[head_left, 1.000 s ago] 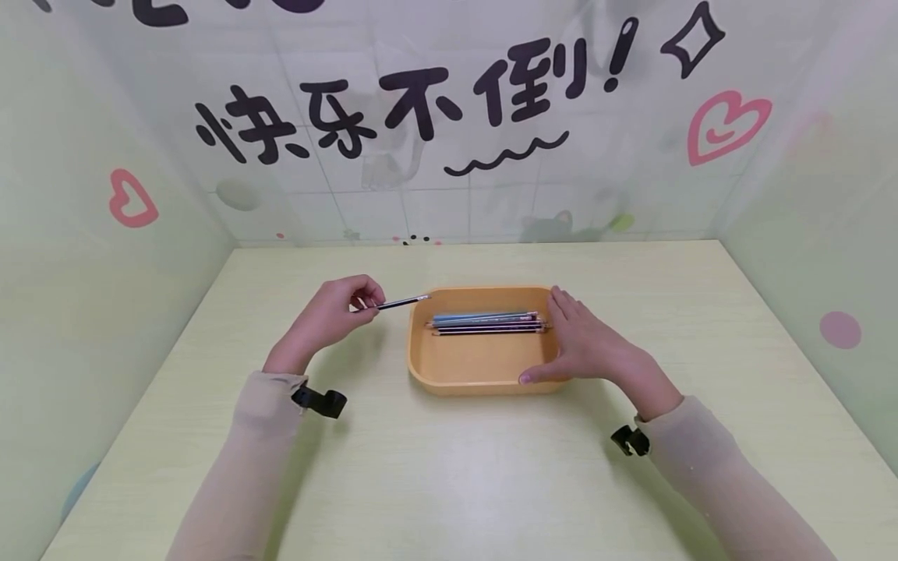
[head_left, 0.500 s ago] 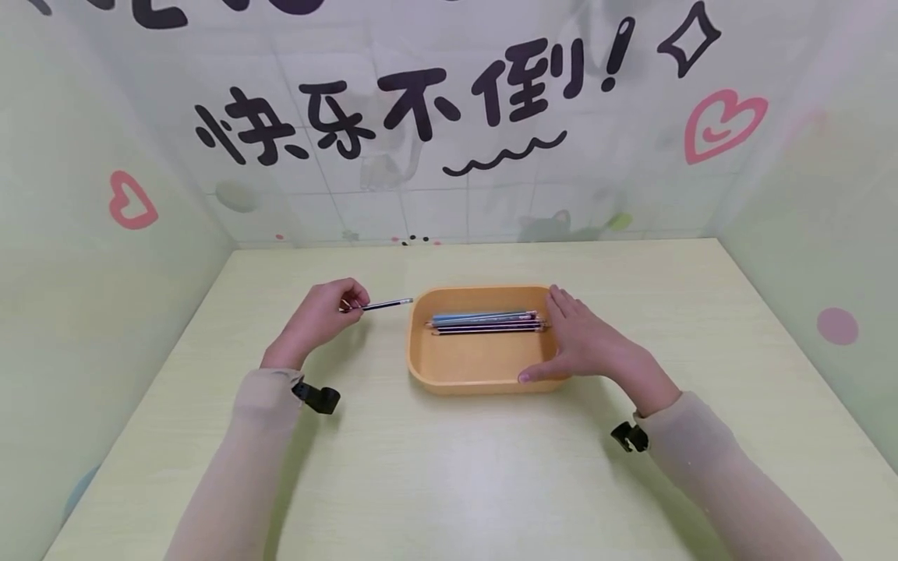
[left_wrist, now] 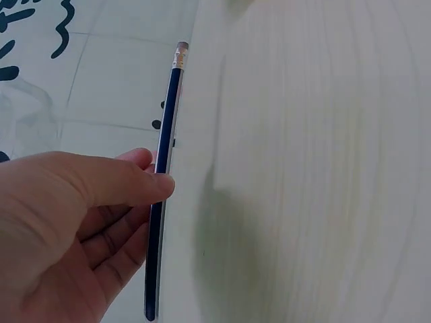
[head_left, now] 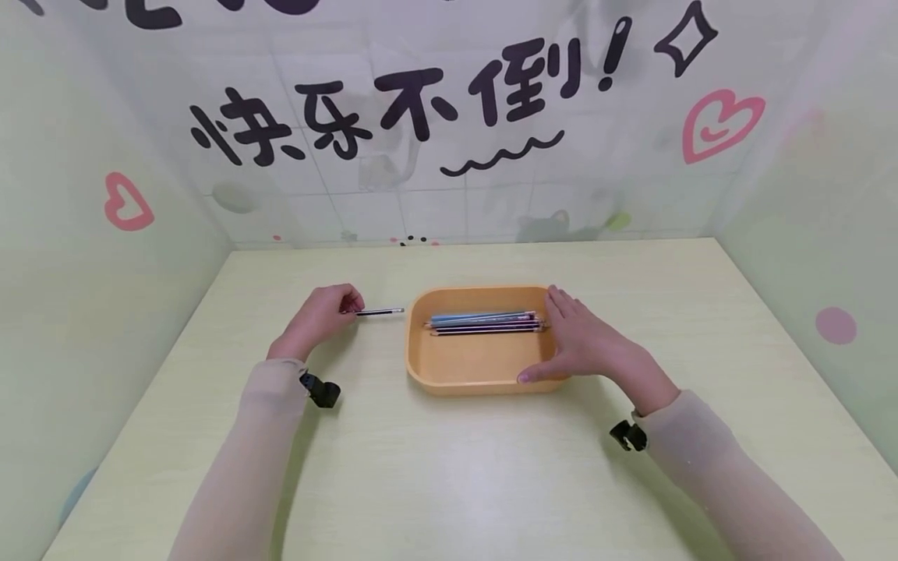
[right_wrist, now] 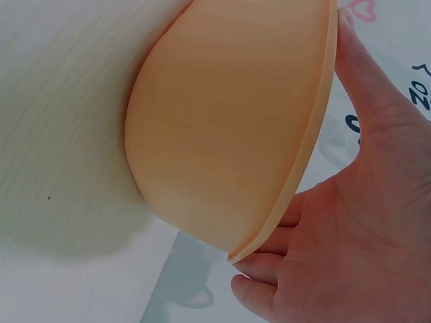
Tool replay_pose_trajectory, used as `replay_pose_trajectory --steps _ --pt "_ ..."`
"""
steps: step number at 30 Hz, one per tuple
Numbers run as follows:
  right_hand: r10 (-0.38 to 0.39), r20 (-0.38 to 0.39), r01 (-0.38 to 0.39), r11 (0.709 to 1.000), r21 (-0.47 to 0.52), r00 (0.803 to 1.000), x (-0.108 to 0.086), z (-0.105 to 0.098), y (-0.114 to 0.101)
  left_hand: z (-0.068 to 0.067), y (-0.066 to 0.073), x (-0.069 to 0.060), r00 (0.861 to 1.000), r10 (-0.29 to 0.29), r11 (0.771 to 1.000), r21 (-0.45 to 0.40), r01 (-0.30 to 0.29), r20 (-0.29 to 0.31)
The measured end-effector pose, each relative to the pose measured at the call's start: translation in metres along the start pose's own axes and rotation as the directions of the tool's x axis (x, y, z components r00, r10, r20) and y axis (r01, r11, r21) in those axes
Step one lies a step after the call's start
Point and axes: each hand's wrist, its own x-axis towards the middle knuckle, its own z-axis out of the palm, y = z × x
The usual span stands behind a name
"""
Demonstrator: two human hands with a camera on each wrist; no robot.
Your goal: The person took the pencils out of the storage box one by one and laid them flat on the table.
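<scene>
My left hand (head_left: 319, 315) pinches a dark blue pencil (head_left: 382, 312) between thumb and fingers, left of the tray. In the left wrist view the pencil (left_wrist: 170, 114) has a silver ferrule and an eraser at its far end, and its shadow falls on the table. My right hand (head_left: 585, 343) rests on the right end of an orange tray (head_left: 477, 374), fingers straight towards the far corner and thumb on the near rim. The right wrist view shows the tray's outer wall (right_wrist: 222, 121) beside that hand (right_wrist: 350, 222). Several pencils (head_left: 484, 323), light blue and dark, lie side by side in the tray.
A pale wood-grain table (head_left: 449, 467) carries the tray. Light printed sheets (head_left: 393, 202) with lettering and hearts stand at the back and both sides. Each wrist wears a black camera mount, seen on the left (head_left: 321, 389) and the right (head_left: 628, 435).
My left hand has drawn the pencil leftwards, away from the tray's rim, and lowered it, so that it now lies nearly level. The right hand and the tray have stayed put.
</scene>
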Motion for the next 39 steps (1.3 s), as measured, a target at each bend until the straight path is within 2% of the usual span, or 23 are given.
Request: replay_pose_trajectory --steps 4,11,22,28,39 --pt "0.001 0.003 -0.001 1.0 -0.002 1.0 0.0 0.0 0.0 0.001 -0.005 0.001 1.0 -0.001 1.0 0.032 0.001 0.012" --pt "0.002 0.001 -0.002 1.0 -0.003 1.0 0.0 -0.001 -0.001 0.004 -0.011 0.004 0.997 -0.043 0.998 0.044 0.04 0.057" --pt "0.015 0.01 -0.015 1.0 -0.016 1.0 0.0 -0.001 0.0 0.004 -0.011 0.005 0.996 -0.04 0.998 0.055 0.035 0.082" --pt "0.013 0.013 -0.013 1.0 -0.016 1.0 0.001 -0.001 0.0 0.005 -0.014 0.005 0.995 -0.045 0.999 0.016 0.044 0.085" --pt "0.013 0.009 -0.012 1.0 -0.01 1.0 0.0 -0.001 0.0 0.007 -0.011 0.005 0.999 -0.021 0.992 -0.126 0.027 0.046"
